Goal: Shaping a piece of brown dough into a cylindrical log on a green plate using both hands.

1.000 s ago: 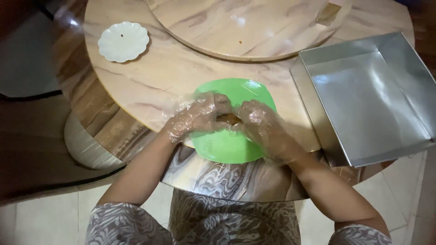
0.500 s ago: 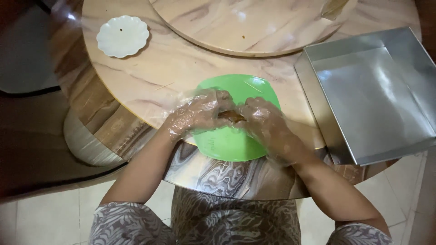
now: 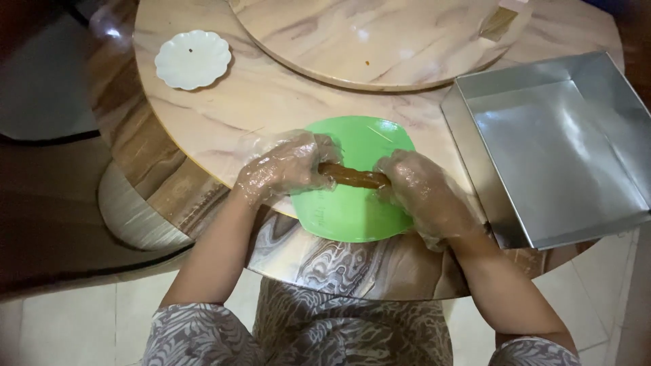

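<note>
- Brown dough roll lies across the middle of a green plate, stretched into a short log between a person's two hands.
- Left hand, in a clear plastic glove, covers the roll's left end; its fingers are curled together over that end, pressing on it.
- Right hand, gloved the same way, rests on the roll's right end with fingers close together and bent down onto it.
- Green plate sits at the near edge of a round marble-patterned table, directly in front of the person.
- Square metal baking tin stands just right of the plate, apart from it.
- Small white scalloped dish sits well beyond the plate to its left.
- Round turntable fills the table's centre, behind the plate.
</note>
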